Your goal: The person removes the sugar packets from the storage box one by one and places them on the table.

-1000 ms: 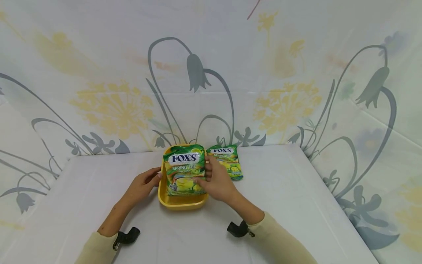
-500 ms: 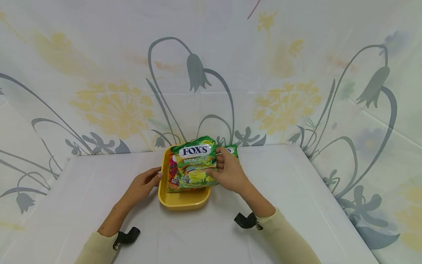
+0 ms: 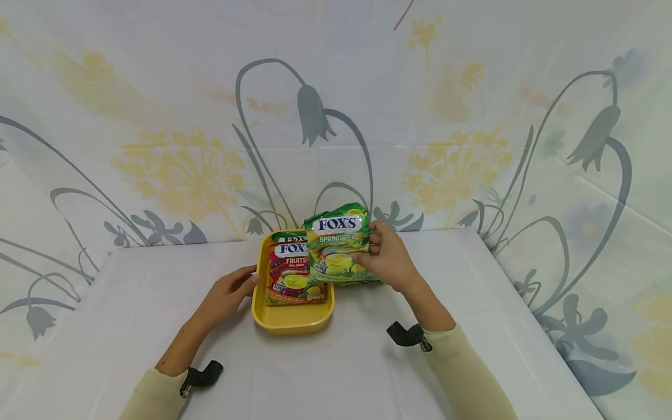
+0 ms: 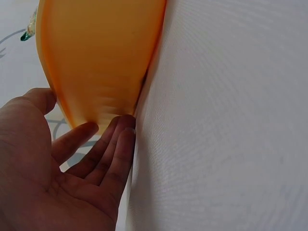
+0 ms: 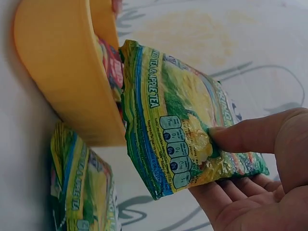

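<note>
Meanwhile, on a white-draped table (image 3: 472,303) set against a floral backdrop (image 3: 157,116), a yellow tray (image 3: 291,318) sits near the middle of the far edge, and everything in hand turns on it. A red fruits candy bag (image 3: 289,274) lies face-up inside the tray, with another green pack partly showing beneath its far end. The person's right hand (image 3: 391,262) pinches a green Spring Tea candy bag (image 3: 336,251) between thumb and fingers, holding it tilted in the air over the tray's right rim; the right wrist view shows the thumb pressed on the pack's back and the fingers curled beneath, a grip that seems meant to carry the pack clear of the tray wall. Under it, on the cloth just right of the tray, lies a second green bag (image 5: 82,192), hidden from the head camera by the lifted one. The left hand (image 3: 231,290) rests with relaxed, nearly straight fingers against the tray's left wall (image 4: 96,62), gripping nothing, apparently to steady the tray. A second earlier the green pack lay flat atop the tray's contents, covering the red one; it has since risen and travelled rightward, while the left hand has kept its place.
</note>
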`<state>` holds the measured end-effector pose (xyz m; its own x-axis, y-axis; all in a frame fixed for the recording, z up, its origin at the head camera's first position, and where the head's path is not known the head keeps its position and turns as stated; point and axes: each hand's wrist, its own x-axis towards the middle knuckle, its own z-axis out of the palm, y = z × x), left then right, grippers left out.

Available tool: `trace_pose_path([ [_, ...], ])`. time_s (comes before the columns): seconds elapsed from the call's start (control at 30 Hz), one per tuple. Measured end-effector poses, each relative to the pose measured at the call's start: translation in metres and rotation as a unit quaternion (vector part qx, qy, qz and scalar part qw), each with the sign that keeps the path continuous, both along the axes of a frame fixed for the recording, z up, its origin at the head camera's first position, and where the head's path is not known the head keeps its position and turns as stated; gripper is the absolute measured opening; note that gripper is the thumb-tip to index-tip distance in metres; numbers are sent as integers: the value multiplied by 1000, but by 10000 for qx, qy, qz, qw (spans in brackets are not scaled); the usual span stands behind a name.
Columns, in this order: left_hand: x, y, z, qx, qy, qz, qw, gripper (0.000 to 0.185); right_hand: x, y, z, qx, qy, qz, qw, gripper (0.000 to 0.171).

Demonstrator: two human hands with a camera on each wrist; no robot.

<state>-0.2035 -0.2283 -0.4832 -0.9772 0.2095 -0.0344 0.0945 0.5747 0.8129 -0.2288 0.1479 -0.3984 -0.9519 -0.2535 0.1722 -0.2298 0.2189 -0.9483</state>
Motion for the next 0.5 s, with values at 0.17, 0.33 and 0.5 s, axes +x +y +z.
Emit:
trace_pose_path([
  [0.17,0,0,1,24,-9,15,10000,63,-6,13,0,-101,-58,-53,9999,53],
  [0.33,1,1,1,40,-53,62,10000,63,-11,26,0,-135,-207,-104,9996,53],
  [0.5,2,2,2,27,-99,88,9999,64,-16,39,-2,-263,-441,-166,9985,54],
])
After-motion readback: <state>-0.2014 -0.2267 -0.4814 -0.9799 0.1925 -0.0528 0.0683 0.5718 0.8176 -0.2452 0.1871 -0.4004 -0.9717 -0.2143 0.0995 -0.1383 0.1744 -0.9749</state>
